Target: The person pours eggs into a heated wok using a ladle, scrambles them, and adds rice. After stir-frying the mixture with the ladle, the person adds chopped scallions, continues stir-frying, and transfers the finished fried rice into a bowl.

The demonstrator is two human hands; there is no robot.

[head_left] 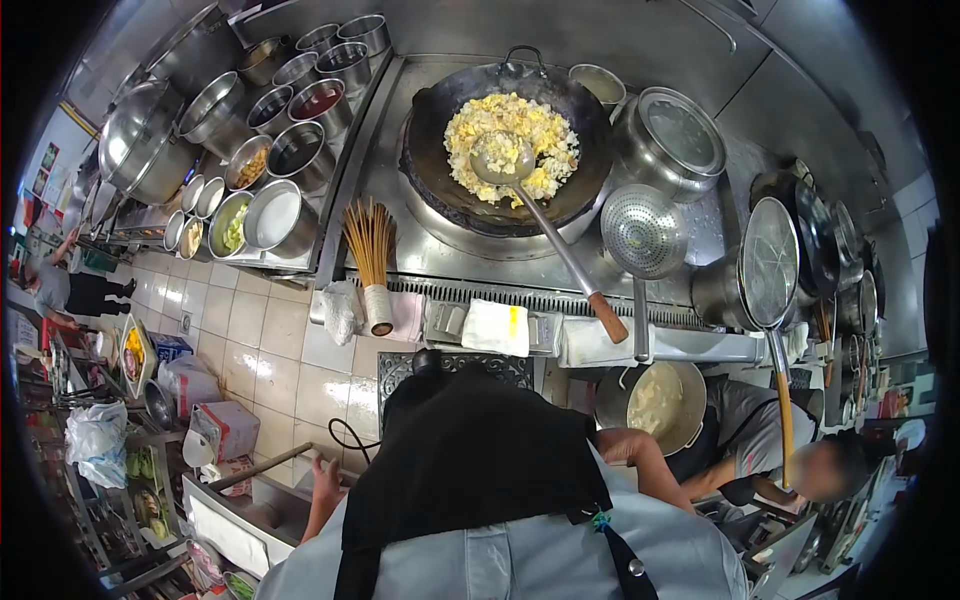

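Observation:
My left hand (325,480) hangs low beside my body, near the edge of a metal counter (225,490). Its fingers look apart, with nothing visible in them. My right hand (618,444) is at my waist, next to a pot of pale liquid (662,400); its fingers are hidden behind the black apron (480,455). In front of me, a black wok (425,150) on the stove holds egg fried rice (550,135). A ladle (545,220) lies across it, its bowl on the rice and its wooden handle pointing toward me. Neither hand touches the ladle.
Right of the wok are a perforated skimmer (643,235), a lidded pot (665,165) and a mesh strainer (770,250). A bamboo brush (370,250) and folded cloth (497,328) lie in front. Seasoning containers (282,215) stand left. A co-worker (770,430) bends close at right.

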